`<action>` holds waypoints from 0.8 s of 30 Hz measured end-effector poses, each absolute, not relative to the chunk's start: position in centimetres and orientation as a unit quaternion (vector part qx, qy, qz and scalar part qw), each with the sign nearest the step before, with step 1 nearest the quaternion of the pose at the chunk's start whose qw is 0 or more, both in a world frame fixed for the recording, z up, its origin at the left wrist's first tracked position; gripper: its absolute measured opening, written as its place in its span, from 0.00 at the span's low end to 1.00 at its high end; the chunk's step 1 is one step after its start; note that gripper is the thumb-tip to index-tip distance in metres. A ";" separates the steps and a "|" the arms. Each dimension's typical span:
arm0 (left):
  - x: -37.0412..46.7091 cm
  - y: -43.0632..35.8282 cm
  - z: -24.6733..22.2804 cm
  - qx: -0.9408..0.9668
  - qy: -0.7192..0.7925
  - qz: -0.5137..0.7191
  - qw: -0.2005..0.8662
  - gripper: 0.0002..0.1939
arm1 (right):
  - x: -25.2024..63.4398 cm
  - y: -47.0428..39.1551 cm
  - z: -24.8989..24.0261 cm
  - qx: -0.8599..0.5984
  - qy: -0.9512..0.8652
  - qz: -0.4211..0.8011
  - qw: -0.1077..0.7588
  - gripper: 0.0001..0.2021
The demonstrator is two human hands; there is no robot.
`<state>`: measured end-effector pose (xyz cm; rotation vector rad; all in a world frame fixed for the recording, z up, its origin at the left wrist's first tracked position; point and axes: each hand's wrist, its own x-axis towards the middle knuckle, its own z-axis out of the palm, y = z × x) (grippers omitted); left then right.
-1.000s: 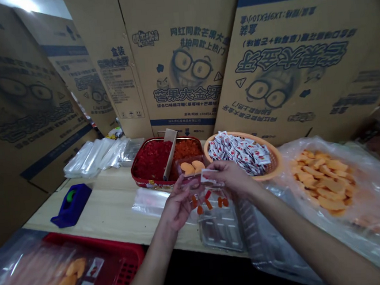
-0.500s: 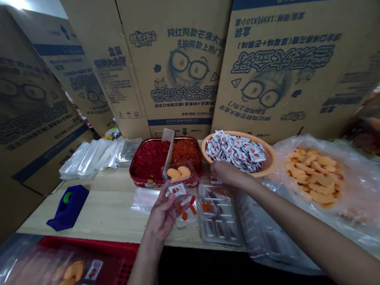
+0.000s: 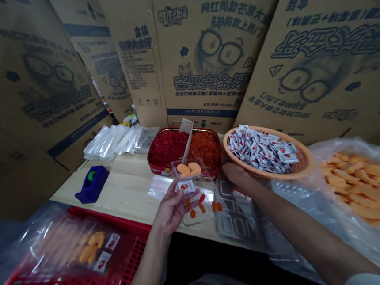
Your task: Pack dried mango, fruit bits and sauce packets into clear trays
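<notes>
My left hand (image 3: 171,208) grips a clear plastic tray (image 3: 202,164) by its left side, thumb on top. Two orange tooth-shaped candies (image 3: 189,169) sit in its far part. A small white sachet (image 3: 185,186) lies by my fingertips, and several red and orange bits (image 3: 200,205) show through the near part. Below the left rim of a peach basket (image 3: 306,161) full of white sachets (image 3: 260,149), my right hand (image 3: 234,174) is held low, its fingers hidden and dim. A red tin (image 3: 157,166) with red and orange shreds stands just beyond the tray.
Empty moulded trays (image 3: 238,222) lie under my right forearm. A bag of orange candies (image 3: 363,185) is at right, a blue tape dispenser (image 3: 92,184) at left. Packed bags (image 3: 73,250) rest on a red crate (image 3: 121,272). Tall cardboard boxes (image 3: 203,101) wall the back.
My view has turned left, so the scene sits farther right and more of the red crate shows. My left hand keeps its hold on the tray; my right hand stays by the basket.
</notes>
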<state>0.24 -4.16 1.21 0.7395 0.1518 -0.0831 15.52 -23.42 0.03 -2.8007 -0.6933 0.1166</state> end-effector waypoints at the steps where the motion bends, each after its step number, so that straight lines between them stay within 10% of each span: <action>1: 0.2 -4.0 1.1 0.359 0.074 -0.039 0.930 0.30 | 15.4 -23.4 0.1 -0.964 -0.236 0.037 0.114 0.17; 8: 0.0 -3.9 0.8 0.364 0.075 -0.061 0.926 0.32 | 13.8 -24.0 3.6 -0.966 -0.250 -0.041 0.047 0.10; 18: 0.1 -5.6 0.3 0.364 0.072 -0.091 0.924 0.32 | 9.7 -22.9 6.9 -0.855 -0.467 0.028 0.222 0.05; 24: -0.3 -4.4 0.0 0.367 0.077 -0.090 0.923 0.32 | 6.7 -24.1 3.7 -0.883 -0.311 -0.148 0.320 0.14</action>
